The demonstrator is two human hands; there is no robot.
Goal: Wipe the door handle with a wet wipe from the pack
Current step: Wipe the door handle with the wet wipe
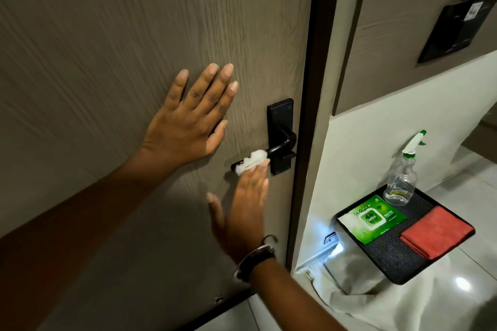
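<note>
The door handle [279, 146] is pressed with a white wet wipe [252, 162] under the flat, outstretched right hand [244, 212], while the spread left hand [193, 121] is laid on the door [134, 21] beside the handle.

Grey-brown wood-grain door [134, 21] – matt, ribbed; black metal lever handle [279, 146] w/ slight sheen; crumpled white wet wipe [254, 160] – soft; floor tiles [457, 290] glossy.

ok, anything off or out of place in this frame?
Nothing stands out. White wet wipe under the right hand lies on the black lever door handle; green wipe pack and folded red cloth lie tidy on the black tray.
</note>
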